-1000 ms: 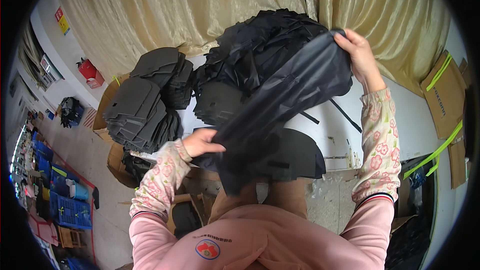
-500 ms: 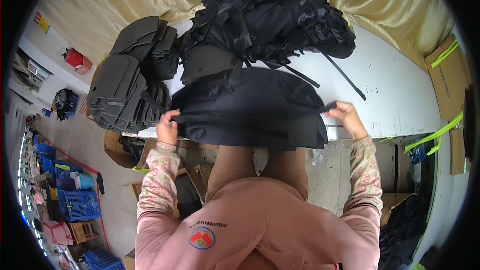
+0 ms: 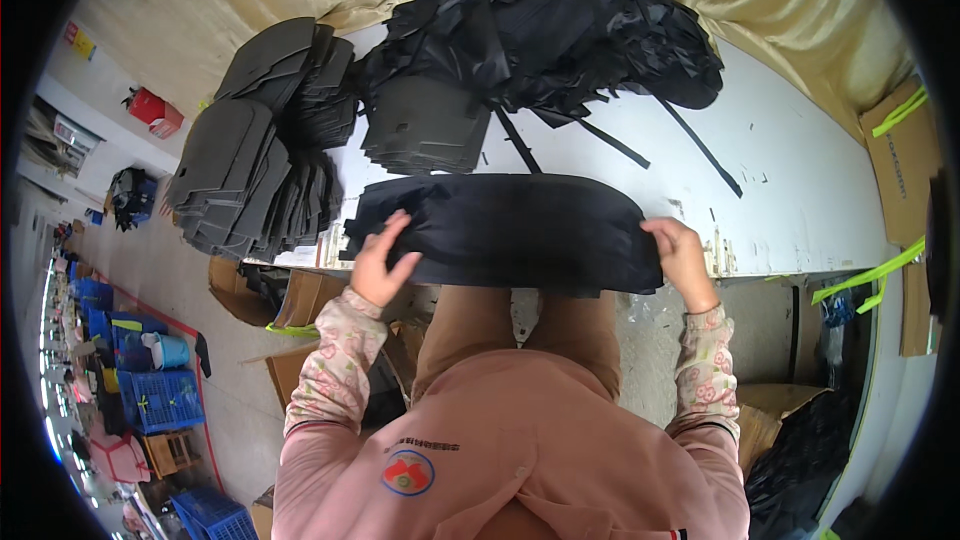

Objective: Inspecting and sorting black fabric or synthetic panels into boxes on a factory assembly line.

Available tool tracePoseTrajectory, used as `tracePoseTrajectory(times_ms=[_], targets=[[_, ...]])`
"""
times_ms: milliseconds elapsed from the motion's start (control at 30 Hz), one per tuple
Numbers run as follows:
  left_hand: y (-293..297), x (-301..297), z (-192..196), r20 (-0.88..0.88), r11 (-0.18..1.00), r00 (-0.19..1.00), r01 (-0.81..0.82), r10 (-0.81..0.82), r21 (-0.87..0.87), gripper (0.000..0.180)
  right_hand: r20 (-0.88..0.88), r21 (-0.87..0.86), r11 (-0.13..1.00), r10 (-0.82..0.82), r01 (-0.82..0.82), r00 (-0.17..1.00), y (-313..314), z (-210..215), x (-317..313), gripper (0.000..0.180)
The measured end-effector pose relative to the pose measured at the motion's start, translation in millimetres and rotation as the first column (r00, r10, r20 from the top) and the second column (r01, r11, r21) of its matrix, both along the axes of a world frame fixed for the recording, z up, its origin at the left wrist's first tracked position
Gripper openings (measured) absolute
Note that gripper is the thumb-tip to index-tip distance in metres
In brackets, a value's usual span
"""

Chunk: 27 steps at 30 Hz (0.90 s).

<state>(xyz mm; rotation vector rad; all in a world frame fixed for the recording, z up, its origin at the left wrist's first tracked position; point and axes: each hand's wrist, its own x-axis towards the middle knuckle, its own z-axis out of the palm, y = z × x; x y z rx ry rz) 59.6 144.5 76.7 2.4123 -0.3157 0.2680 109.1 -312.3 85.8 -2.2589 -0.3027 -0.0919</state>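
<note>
A folded black fabric piece point(image 3: 520, 230) lies across the near edge of the white table in front of me, longer from left to right than deep. Over its left end is my left hand point(image 3: 380, 265), fingers spread, fingertips on the cloth. My right hand point(image 3: 682, 258) has its fingers bent in at the right end, apparently pinching the edge; the thumb is partly hidden. Just beyond the fabric stands a short stack of dark grey panels point(image 3: 425, 125). Behind that rises a large heap of black fabric point(image 3: 540, 25) with loose strips hanging out.
More stacked grey panels point(image 3: 225, 170) fill the table's left side. Black strips point(image 3: 700, 145) and small scraps lie on the white tabletop point(image 3: 790, 180). Gold curtains point(image 3: 800, 20) close off the back. Cardboard boxes point(image 3: 900, 170) stand at right; blue crates point(image 3: 160, 400) sit on the floor at left.
The fabric's arched far side has come down toward me, making it narrower. My left hand has released the strip, opened and moved right; my right hand has shifted slightly inward and down.
</note>
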Motion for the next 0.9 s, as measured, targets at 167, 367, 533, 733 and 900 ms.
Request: tracePoseTrajectory(times_ms=[167,367,533,733,900], targets=[[-84,12,31,-0.116,0.915,0.925,0.375,-0.361,0.147,0.059,-0.071,0.467,0.817,0.417,-0.339,0.906,139,20,22,0.034],[-76,31,11,-0.254,0.751,0.73,0.66,-0.634,0.024,0.036,-0.431,0.658,0.746,0.487,-0.106,0.759,195,34,15,0.025],[22,133,2,0.104,0.958,0.994,-0.07,0.042,0.279,0.036,-0.295,0.752,0.645,0.515,-0.137,0.805,194,4,22,0.019],[42,186,-15,-0.318,0.766,0.894,-0.04,0.314,0.642,0.081,-0.331,0.732,0.658,0.568,-0.174,0.754,203,6,10,0.017],[42,187,-2,-0.346,0.749,0.905,0.047,0.248,0.661,0.066,-0.368,0.722,0.669,0.589,-0.179,0.719,194,1,12,0.015]])
